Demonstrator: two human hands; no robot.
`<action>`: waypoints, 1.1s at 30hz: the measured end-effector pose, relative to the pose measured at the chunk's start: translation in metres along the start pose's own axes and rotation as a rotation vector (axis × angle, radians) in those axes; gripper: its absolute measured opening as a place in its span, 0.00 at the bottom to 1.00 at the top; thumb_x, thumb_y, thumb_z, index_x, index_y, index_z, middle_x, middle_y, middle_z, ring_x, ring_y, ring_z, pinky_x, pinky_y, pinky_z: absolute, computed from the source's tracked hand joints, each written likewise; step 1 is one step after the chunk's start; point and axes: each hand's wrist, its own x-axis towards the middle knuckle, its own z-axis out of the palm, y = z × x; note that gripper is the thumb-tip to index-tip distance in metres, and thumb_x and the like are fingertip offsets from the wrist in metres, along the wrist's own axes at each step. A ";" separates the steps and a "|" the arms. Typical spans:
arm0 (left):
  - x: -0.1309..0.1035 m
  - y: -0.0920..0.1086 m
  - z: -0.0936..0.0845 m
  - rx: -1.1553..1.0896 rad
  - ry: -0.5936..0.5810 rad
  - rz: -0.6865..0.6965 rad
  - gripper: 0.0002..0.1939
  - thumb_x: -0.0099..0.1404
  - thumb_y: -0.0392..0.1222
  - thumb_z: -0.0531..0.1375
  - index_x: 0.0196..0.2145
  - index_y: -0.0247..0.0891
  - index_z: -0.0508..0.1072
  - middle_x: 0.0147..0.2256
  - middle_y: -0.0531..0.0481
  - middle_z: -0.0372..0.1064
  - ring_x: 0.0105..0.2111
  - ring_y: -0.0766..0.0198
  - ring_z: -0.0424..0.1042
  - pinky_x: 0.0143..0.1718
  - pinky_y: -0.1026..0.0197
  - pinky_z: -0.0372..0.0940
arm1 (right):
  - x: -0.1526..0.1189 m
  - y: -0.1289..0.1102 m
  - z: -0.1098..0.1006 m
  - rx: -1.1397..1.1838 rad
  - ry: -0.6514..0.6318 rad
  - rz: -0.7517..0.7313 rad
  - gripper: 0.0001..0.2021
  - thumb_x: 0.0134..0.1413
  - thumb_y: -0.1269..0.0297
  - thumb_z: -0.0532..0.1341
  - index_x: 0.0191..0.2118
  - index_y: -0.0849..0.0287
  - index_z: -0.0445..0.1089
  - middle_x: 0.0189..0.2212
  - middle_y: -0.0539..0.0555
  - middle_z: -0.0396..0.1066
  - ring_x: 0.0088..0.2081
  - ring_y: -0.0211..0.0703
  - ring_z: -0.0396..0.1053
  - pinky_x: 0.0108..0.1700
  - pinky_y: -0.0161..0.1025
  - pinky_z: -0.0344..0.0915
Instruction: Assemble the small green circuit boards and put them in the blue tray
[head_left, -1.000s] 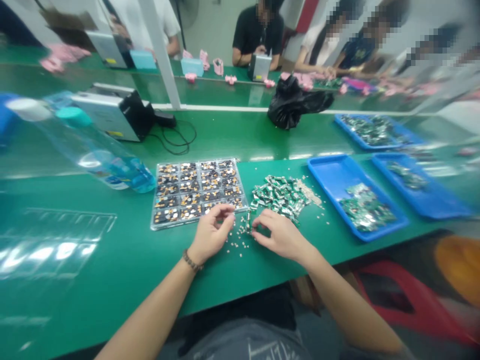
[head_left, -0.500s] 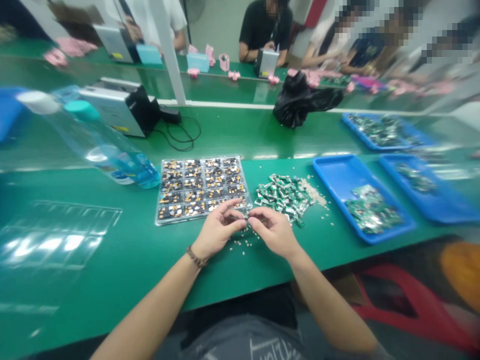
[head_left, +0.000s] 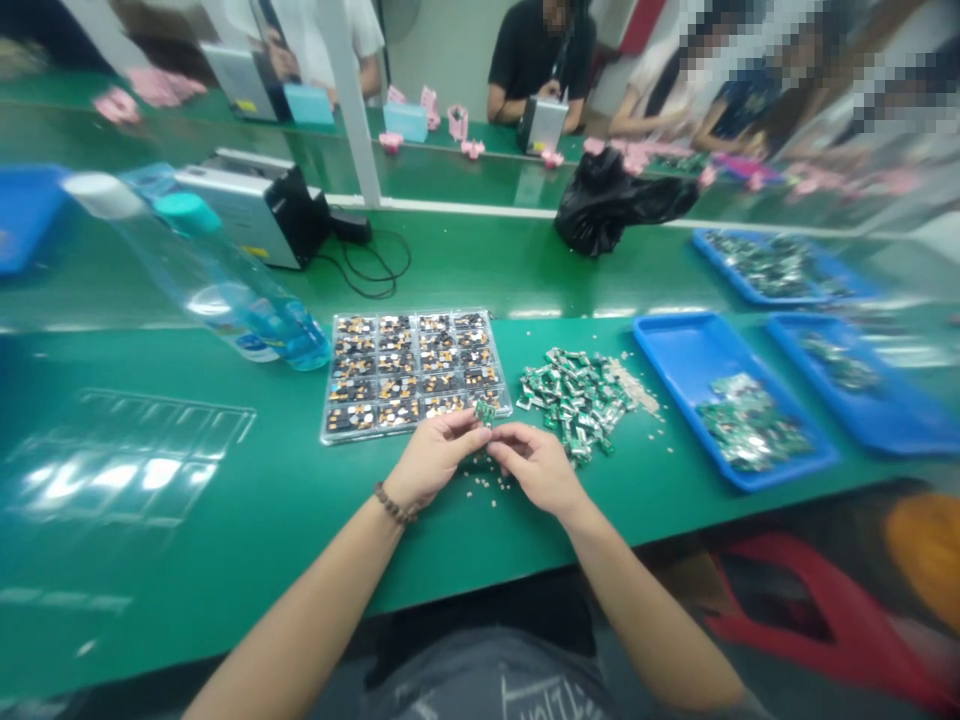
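Between my fingertips is a small green circuit board (head_left: pixel 484 410). My left hand (head_left: pixel 433 456) pinches it from the left, thumb against fingers. My right hand (head_left: pixel 541 464) is closed in a pinch at the board's lower edge; whether a tiny part sits in those fingertips is too small to tell. Just behind my left hand lies a clear compartment box (head_left: pixel 327 425) filled with small black, orange and silver parts. A heap of green circuit boards (head_left: pixel 574 395) is spread beyond my right hand, with small pale pieces (head_left: pixel 634 388) along its right side. More pale bits lie below my fingers.
Blue trays (head_left: pixel 670 395) with circuit boards stand at the right. Two bottles (head_left: pixel 300 340) and a silver-and-black device (head_left: pixel 247 215) with a cable are at the left. A black plastic bag (head_left: pixel 600 205) lies behind. People work at the opposite bench. A clear lid-like sheet (head_left: pixel 135 470) lies left.
The circuit board has come into clear sight above my left fingertips, where it was mostly hidden before. Both hands have shifted slightly, and the whole view has moved a little.
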 end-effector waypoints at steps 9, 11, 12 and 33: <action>-0.008 0.006 0.000 -0.108 -0.228 -0.060 0.21 0.57 0.44 0.67 0.47 0.35 0.71 0.29 0.50 0.71 0.26 0.67 0.70 0.31 0.63 0.65 | -0.010 -0.009 -0.029 -0.445 -0.020 -0.115 0.07 0.58 0.62 0.59 0.38 0.56 0.73 0.31 0.51 0.73 0.29 0.40 0.67 0.32 0.37 0.64; -0.011 0.007 0.000 -0.062 -0.395 -0.141 0.22 0.58 0.45 0.66 0.48 0.35 0.69 0.29 0.48 0.72 0.25 0.65 0.72 0.30 0.62 0.66 | 0.004 -0.014 -0.034 -0.592 -0.002 -0.232 0.07 0.58 0.64 0.59 0.39 0.56 0.74 0.35 0.53 0.74 0.33 0.41 0.69 0.37 0.39 0.65; -0.012 0.007 0.000 -0.030 -0.473 -0.183 0.21 0.59 0.46 0.66 0.46 0.35 0.69 0.29 0.47 0.73 0.24 0.65 0.72 0.29 0.61 0.67 | 0.015 -0.015 -0.035 -0.635 0.010 -0.284 0.07 0.59 0.65 0.59 0.39 0.56 0.74 0.35 0.53 0.74 0.35 0.42 0.69 0.40 0.40 0.65; -0.001 0.007 -0.001 -0.201 0.022 -0.020 0.16 0.58 0.43 0.66 0.40 0.35 0.66 0.29 0.52 0.66 0.29 0.67 0.69 0.27 0.64 0.72 | 0.074 -0.017 -0.027 -0.072 0.019 -0.199 0.06 0.53 0.64 0.60 0.36 0.59 0.66 0.27 0.49 0.72 0.23 0.35 0.67 0.27 0.34 0.65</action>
